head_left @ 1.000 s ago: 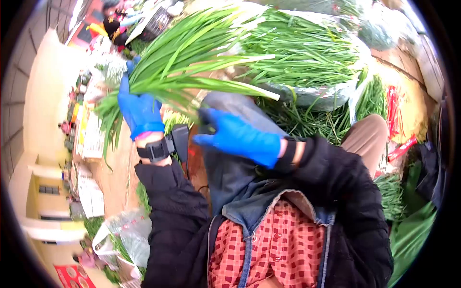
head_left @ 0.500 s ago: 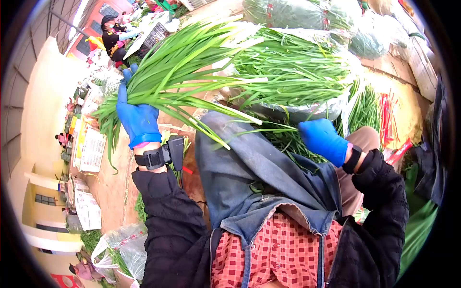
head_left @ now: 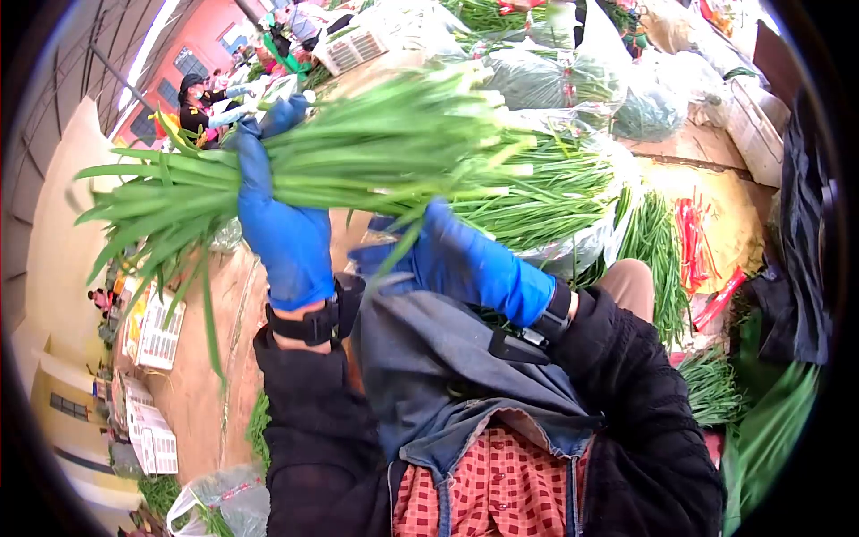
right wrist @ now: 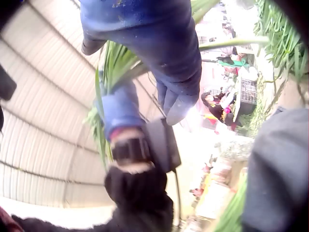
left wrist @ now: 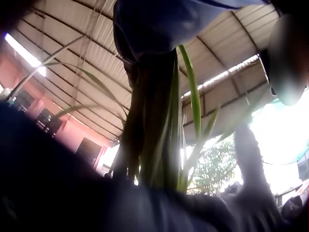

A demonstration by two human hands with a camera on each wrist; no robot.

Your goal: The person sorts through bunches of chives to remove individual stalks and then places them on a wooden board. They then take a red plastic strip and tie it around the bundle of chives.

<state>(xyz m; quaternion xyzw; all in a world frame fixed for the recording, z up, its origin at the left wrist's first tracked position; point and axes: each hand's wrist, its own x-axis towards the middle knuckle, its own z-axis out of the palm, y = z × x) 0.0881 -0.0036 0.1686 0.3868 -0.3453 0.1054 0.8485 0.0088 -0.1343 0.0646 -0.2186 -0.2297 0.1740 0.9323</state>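
In the head view my blue-gloved left hand (head_left: pixel 284 242) grips a thick bunch of long green leaves (head_left: pixel 376 143), its fingers curled round the leafy part. Pale stalk ends point right, while leaf tips fan out and droop on the left. My gloved right hand (head_left: pixel 483 264) is just below the bunch, fingers extended left and slightly bent, with a loose leaf crossing in front of them. The right wrist view shows the right hand (right wrist: pixel 149 43) close by, leaves (right wrist: pixel 116 65) beside its thumb and one stalk (right wrist: pixel 236 43) beyond its fingers; their contact is partly hidden.
A larger pile of green stalks (head_left: pixel 564 188) lies on plastic beyond my knees. Bagged greens (head_left: pixel 528 80) stand behind it. Red strips (head_left: pixel 693 242) lie to the right, and white crates (head_left: pixel 161 331) are at left. A person in a dark cap (head_left: pixel 199 103) is farther off.
My right hand went out to the right with a thin leaf, and is now back beside the bunch. The left hand has turned the bunch more level. The head view has shifted.
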